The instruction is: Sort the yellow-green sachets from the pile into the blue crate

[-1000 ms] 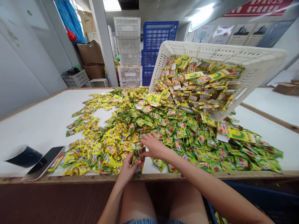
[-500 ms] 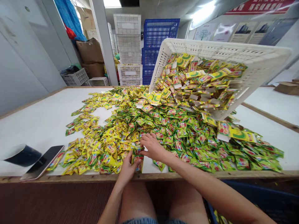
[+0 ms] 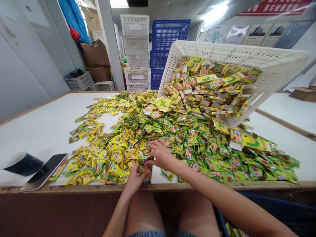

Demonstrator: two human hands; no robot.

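One long white table [image 3: 49,112] takes up most of my feed. Tilted over its R half: a big white crate [image 3: 274,75], mouth facing the hands, w/ loads of printed cartons [image 3: 206,79] inside, some lying out past the lower rim. In front, green packets [image 3: 192,141] in a thick spread, then yellow packets [image 3: 106,154] running L to just beside a phone [image 3: 46,171], w/ a dark mug [image 3: 23,163] next to it.

Both hands meet at the near edge, approx. mid-table. L hand [image 3: 135,177] is grasping a small carton [image 3: 147,176], thumb across its face. R hand [image 3: 160,156] bends over the upper end, thumb + forefinger at a green packet [image 3: 142,161]; can't tell if it's pinched or only touched.

Looks to me like fine fingertip work at that end. To do it well, I'd go light w/ the L thumb so nothing crushes, hold the carton square to the R fingers, line the packet up flat, not bunched.
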